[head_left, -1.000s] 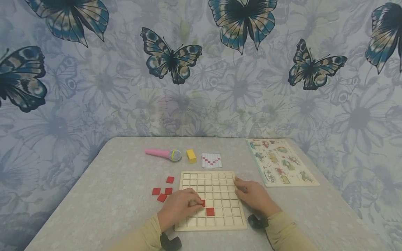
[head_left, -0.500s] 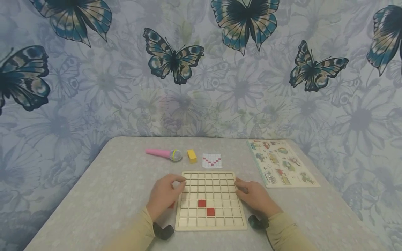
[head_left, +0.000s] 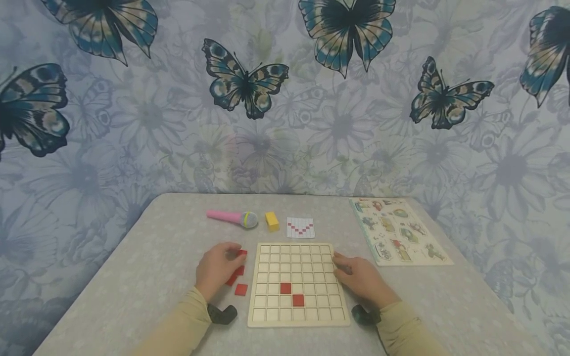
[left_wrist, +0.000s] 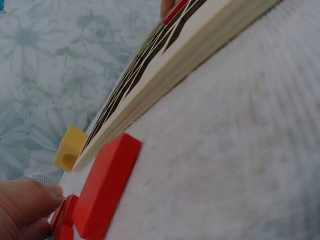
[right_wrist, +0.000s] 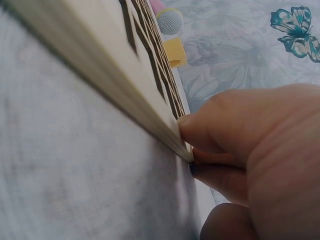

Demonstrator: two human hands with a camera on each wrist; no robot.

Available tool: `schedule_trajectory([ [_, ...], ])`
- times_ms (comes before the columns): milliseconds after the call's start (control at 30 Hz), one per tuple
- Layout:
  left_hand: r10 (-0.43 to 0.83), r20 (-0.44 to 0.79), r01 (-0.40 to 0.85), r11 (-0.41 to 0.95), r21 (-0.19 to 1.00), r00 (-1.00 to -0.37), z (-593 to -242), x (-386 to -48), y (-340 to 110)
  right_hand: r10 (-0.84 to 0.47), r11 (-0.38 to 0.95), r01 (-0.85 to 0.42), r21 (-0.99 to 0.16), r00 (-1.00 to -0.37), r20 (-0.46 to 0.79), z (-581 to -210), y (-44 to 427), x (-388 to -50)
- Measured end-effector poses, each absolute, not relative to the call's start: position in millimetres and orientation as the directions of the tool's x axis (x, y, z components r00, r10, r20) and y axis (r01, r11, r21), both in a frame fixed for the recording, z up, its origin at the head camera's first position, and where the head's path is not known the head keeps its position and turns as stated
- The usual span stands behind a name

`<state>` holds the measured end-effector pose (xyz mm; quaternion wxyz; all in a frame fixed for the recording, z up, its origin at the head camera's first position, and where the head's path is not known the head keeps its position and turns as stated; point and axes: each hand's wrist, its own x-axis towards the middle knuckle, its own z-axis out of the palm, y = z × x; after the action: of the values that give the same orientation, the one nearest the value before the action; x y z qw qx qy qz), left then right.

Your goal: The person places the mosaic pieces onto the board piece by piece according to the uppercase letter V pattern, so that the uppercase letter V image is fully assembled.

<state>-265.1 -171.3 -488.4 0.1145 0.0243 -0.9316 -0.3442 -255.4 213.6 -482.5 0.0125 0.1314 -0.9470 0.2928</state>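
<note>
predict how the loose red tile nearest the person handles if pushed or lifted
The red tile looks stiff, thick and straight-edged in the left wrist view. Lying flat, it would probably slide rather than roll. Far smaller than the board, it's likely light.

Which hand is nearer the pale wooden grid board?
Right. The right hand grips the right edge of the pale wooden grid board; the left hand is beyond its left edge, apart from it, at the small red square tiles.
</note>
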Motion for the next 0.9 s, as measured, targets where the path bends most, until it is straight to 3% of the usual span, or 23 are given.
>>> schedule_trajectory([
  [900,-0.146,0.182,-0.009,0.804,0.595,-0.972,-489.3,-267.8,-170.4,-0.253,0.782,-0.283,-0.555,-0.958,0.131,-484.8,214.7,-256.1],
])
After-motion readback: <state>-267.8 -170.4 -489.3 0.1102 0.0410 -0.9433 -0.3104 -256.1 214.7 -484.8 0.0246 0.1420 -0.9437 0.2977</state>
